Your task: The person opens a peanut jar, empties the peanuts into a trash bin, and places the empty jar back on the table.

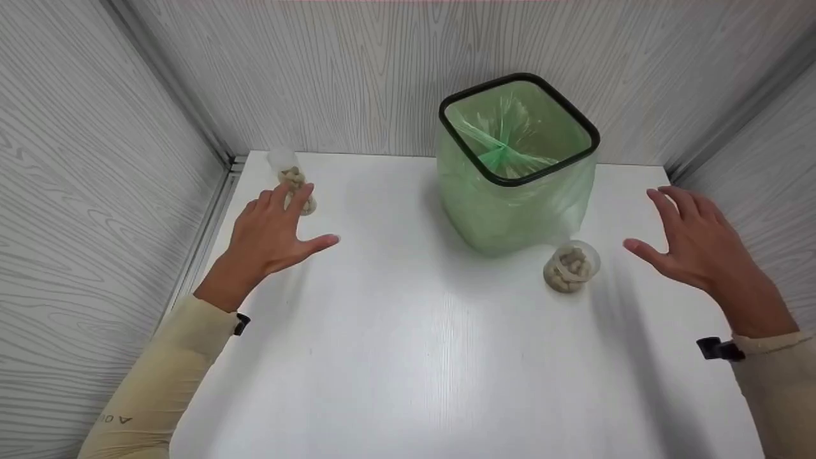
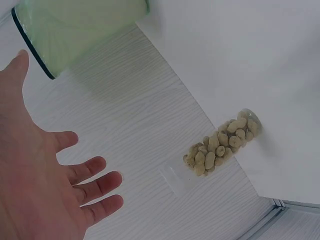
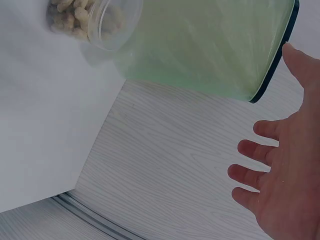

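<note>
My left hand [image 1: 264, 239] hovers above the table's left side, thumb spread from the fingers, holding nothing. Just beyond it stands a tall clear jar [image 1: 292, 176] of what look like unshelled peanuts, partly hidden by the fingertips in the head view. The left wrist view shows this jar [image 2: 220, 145] whole, apart from the hand. On the other side, my right hand [image 1: 698, 245] is also in the air with fingers spread and nothing in them. A second clear jar [image 1: 571, 268] with similar peanuts stands to its left, untouched. Its translucent rim [image 3: 116, 25] shows in the right wrist view.
A pale green bin [image 1: 516, 217] with a black rim stands at the back right, behind the second jar. Inside is a knotted green plastic bag [image 1: 503, 150]. Wood-grain panels [image 1: 357, 76] enclose the white table [image 1: 395, 344] at the back and sides.
</note>
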Available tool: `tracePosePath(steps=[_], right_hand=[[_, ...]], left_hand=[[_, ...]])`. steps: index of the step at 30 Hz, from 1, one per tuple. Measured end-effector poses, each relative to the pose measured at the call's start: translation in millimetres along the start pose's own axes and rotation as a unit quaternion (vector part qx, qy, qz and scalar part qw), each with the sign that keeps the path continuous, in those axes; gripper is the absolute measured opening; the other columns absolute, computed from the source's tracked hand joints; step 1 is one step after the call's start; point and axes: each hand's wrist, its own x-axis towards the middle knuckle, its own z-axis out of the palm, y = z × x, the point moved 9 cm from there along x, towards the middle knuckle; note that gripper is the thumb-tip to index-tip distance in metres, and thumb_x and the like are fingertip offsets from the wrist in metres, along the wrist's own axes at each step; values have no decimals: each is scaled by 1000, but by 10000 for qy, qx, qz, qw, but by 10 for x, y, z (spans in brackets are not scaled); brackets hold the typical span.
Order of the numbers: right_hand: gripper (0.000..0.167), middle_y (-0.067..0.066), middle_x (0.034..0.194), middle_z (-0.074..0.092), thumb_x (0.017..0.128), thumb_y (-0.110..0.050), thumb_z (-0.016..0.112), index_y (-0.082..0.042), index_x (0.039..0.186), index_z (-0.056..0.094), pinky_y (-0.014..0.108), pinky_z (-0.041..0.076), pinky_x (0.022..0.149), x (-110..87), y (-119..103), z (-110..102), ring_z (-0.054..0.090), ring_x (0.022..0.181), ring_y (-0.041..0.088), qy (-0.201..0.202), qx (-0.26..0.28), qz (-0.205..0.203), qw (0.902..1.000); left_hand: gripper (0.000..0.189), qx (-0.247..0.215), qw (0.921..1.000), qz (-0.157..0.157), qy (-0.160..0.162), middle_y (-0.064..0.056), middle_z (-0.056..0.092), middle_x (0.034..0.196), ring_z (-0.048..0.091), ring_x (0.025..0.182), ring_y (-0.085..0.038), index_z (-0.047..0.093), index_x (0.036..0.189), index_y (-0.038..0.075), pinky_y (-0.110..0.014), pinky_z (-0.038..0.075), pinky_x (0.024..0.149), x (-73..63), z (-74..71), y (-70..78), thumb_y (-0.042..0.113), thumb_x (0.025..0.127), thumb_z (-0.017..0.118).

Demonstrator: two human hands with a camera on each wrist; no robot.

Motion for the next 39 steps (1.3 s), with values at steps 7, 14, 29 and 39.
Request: tracePosePath(steps=[7, 14, 29, 39], right_hand=[[80, 30, 150, 41, 98, -50, 61, 4, 151, 38, 67, 30, 112, 65, -4, -14, 39, 134, 54, -5, 184, -27, 9998], [78, 31, 151, 40, 100, -48, 59, 5, 152, 36, 68, 29, 111, 155, -3, -32, 37, 135, 55, -21, 202, -64, 9998], [75, 36, 146, 44, 101, -47, 56, 10, 147, 41, 69, 30, 110, 283, 16, -3, 39, 134, 57, -90, 230, 8, 9997], [74, 38, 144, 45, 102, -48, 54, 12, 145, 43, 69, 31, 110, 383, 18, -51, 40, 132, 58, -64, 167, 15, 9998]], left_hand=[[108, -160, 9999, -15, -8, -20, 40, 160, 45, 142, -45, 34, 161, 14, -60, 37, 116, 37, 23, 87, 89, 84, 49], [103, -149, 9996, 103, 202, -22, 52, 148, 55, 131, -43, 42, 153, 6, -59, 45, 107, 92, 15, 193, 85, 88, 49], [97, -176, 9993, 191, 283, -26, 53, 142, 59, 124, -43, 45, 148, 1, -58, 50, 101, 195, 30, 478, 80, 91, 49], [96, -167, 9988, 370, 283, -25, 54, 135, 60, 113, -45, 47, 144, -2, -54, 52, 96, 280, 43, 682, 79, 91, 49]])
